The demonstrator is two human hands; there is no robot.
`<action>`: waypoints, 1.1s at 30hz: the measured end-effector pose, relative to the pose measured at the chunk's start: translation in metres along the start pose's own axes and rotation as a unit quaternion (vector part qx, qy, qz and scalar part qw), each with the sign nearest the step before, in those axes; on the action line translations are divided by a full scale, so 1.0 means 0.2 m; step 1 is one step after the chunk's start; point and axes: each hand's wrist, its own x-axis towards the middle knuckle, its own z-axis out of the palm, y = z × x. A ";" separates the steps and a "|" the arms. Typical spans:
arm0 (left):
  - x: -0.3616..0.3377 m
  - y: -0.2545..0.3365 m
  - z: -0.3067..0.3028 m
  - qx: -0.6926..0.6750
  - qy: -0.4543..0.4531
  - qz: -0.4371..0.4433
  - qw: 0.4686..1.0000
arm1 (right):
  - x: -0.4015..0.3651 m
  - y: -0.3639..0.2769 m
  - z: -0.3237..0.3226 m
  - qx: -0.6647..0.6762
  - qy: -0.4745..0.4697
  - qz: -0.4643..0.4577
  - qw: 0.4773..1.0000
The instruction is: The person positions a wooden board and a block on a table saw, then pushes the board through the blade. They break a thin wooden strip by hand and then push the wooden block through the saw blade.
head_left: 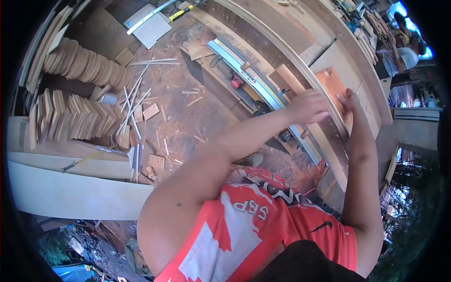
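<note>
My right hand [348, 101] grips the near edge of a reddish-brown wooden board [331, 84], its thumb and fingers pressed on it. Just left of it, my left hand [309, 107] is closed with curled fingers beside a long, thin wooden strip [293, 52]; what its fingers hold, if anything, is hidden. The strip runs across the bench, between the two hands. A long metal rail with a yellow scale [256, 81] lies on the near side of the bench.
Stacked curved wood pieces [84, 58] and angled pieces [70, 115] stand at the left. Offcuts [151, 111] and thin strips litter the floor. A yellow-handled tool [181, 13] lies at the top. A person in a light shirt [405, 57] is at the upper right.
</note>
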 end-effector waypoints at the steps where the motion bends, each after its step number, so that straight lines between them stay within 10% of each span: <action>1: -0.17 0.04 -0.14 0.008 0.037 -0.037 0.999 | 0.03 0.04 0.03 -0.004 0.016 -0.022 1.000; 4: -0.86 -0.12 -0.39 0.157 0.170 -0.242 0.943 | 0.08 0.12 0.07 0.030 0.046 -0.040 0.998; 6: -1.17 -0.43 -0.45 -0.006 0.278 -0.577 0.768 | 0.03 0.12 0.08 0.059 0.032 -0.043 0.997; 11: -1.17 -1.07 -0.33 -0.173 0.374 -0.546 0.729 | -0.07 0.00 0.01 0.040 0.050 -0.032 0.997; 17: -0.79 -0.75 -0.36 -0.293 0.482 -0.594 0.574 | -0.12 -0.04 0.00 0.031 0.045 -0.007 0.998; 24: -0.98 -0.96 -0.38 -0.294 0.408 -0.575 0.645 | -0.15 -0.06 -0.01 -0.014 0.039 0.007 0.999; 27: -1.02 -0.93 -0.41 -0.257 0.432 -0.623 0.599 | -0.16 -0.06 -0.02 -0.007 0.035 0.005 0.999; 29: -1.09 -0.85 -0.43 -0.084 0.327 -0.667 0.664 | -0.16 -0.08 -0.04 -0.003 0.030 0.000 1.000; 31: -1.12 -0.56 -0.44 0.160 -0.033 -0.633 0.756 | -0.17 -0.07 -0.05 -0.030 0.017 -0.012 0.999; 33: -1.01 -0.13 -0.23 0.165 -0.060 -0.396 0.901 | -0.14 -0.05 -0.03 -0.034 0.028 -0.027 0.999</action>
